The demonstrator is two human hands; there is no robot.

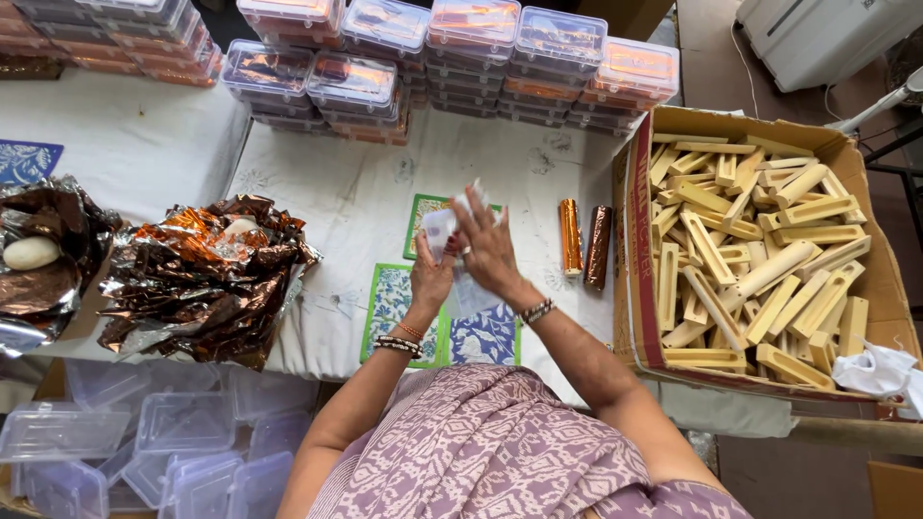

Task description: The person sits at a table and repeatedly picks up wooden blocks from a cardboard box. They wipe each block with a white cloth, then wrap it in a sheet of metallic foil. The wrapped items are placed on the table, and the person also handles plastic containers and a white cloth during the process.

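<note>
Head view: left hand (430,279) and right hand (487,248) both pinch a small clear plastic wrapper (444,231), held above printed cards (394,306) on the white-clothed worktop (327,192). Two foil-wrapped sticks (584,242) lie just right. Cardboard box of wooden blocks (750,259) far right; foil sheets (207,274) left; stacked lidded boxes (461,58) behind.

We are seeing bright, even daylight; glare is bouncing off the crumpled foil (207,274) and clear box lids (471,34), shadows are staying soft, and edges are bending slightly.
</note>
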